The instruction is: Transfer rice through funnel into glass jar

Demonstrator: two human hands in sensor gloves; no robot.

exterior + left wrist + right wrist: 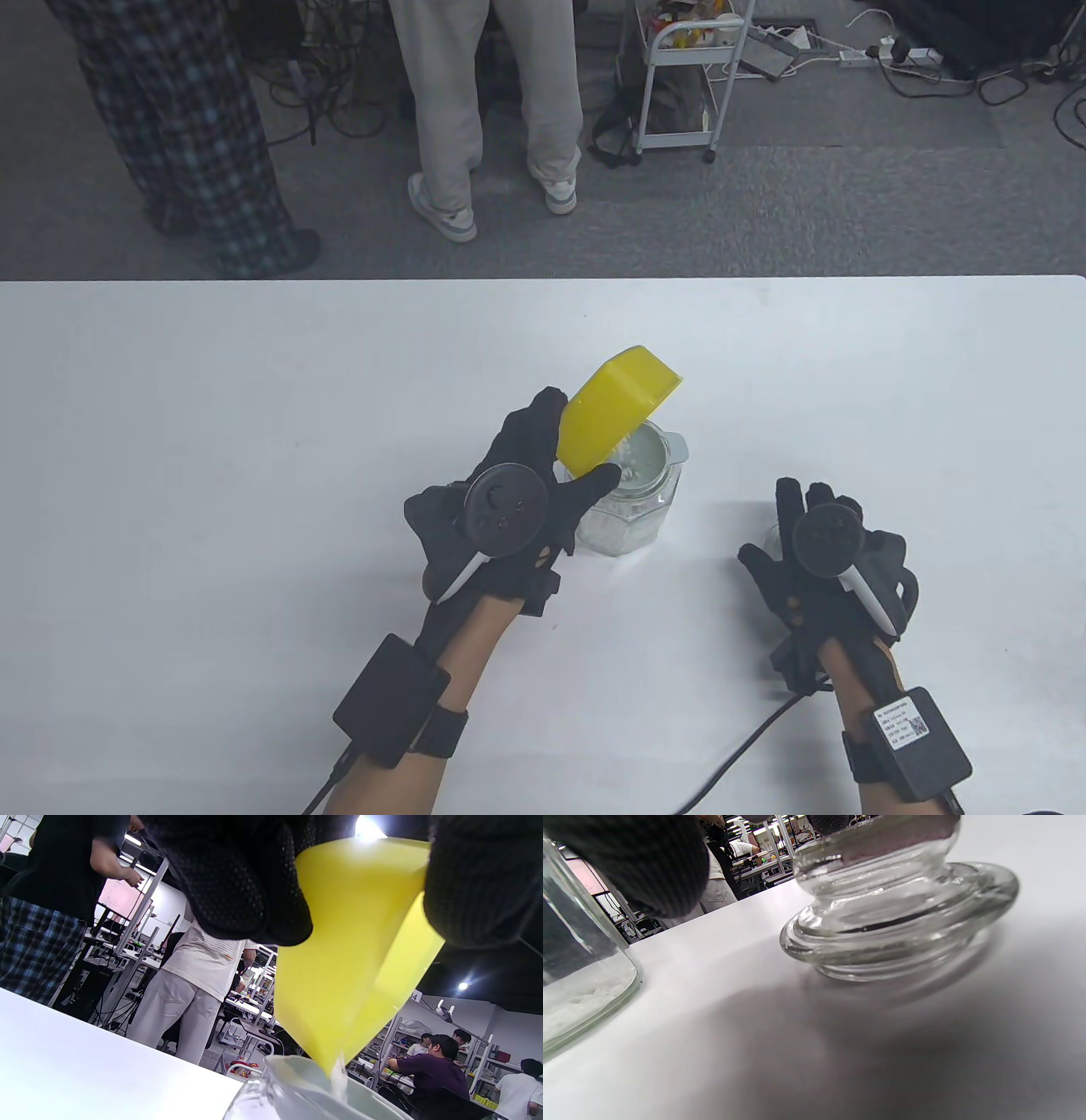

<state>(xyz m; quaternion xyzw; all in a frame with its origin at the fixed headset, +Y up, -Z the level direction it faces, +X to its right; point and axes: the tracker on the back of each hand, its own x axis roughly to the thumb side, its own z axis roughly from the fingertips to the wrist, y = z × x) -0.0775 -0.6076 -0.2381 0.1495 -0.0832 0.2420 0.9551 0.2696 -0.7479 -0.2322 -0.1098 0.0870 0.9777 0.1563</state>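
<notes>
- The left hand [517, 501] holds a yellow container [612, 412], thumb on one flat side and fingers on the other, tipped steeply over the jar.
- The container's low corner points down into a pale funnel [652, 454] that sits in the mouth of the glass jar [628, 514]; in the left wrist view a thin stream of rice [338, 1079] falls from that corner into the funnel.
- The jar stands upright on the white bench [212, 441], near the middle and just beside the left hand; it has faceted clear walls, and a layer of white rice lies in its bottom.
- The right hand [827, 560] rests low on the bench, well apart from the jar on its right, on top of a glass lid [899, 908].
- The lid lies on the bench with its broad rim down and its knob under the gloved fingers [640, 861]; how tightly the hand grips the knob cannot be told.
- Beyond the far edge of the bench stand two people, one in checked trousers [182, 127] and one in pale trousers [488, 93], with a white trolley [679, 76] and cables on the grey floor.
- From above, the lid is almost wholly hidden under the right hand, and the funnel is partly covered by the yellow container.
- The right wrist view cuts the jar off at its left edge.
</notes>
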